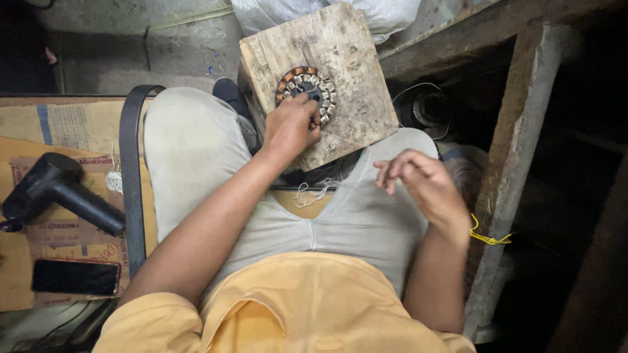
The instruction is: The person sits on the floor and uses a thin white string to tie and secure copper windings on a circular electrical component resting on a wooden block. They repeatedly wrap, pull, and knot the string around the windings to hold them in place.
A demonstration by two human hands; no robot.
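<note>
Left hand on stator, wooden block

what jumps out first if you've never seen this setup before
The round stator with copper windings stands out, lying on a worn wooden block at top centre, with the left hand pressed on its near edge. The right hand hovers empty above the right knee. On cardboard at far left lie a black heat gun and a phone.

Dim workshop; concrete floor, wooden frame, flattened cardboard left.
</note>
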